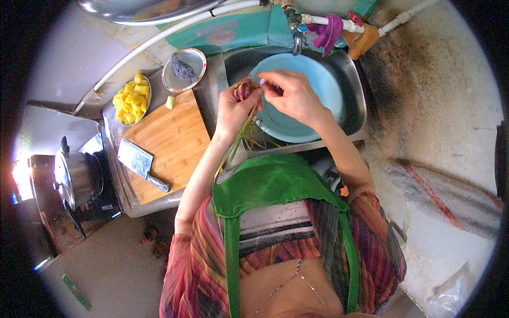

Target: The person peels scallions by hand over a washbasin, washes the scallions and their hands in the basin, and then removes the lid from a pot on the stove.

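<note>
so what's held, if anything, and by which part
The left hand holds green-stalked plants by the reddish bulb end; for the right hand, can't tell.

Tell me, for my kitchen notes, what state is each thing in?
Cleaver, flat on the cutting board.
Yellow chunks, cut and heaped.
Pot, lid on.
Basin, set in the sink.
Tap, flow unclear.
Scrubber, resting in the bowl.
Left hand, closed around purplish bulbs.
Right hand, fingertips pinched, contents unclear.
</note>
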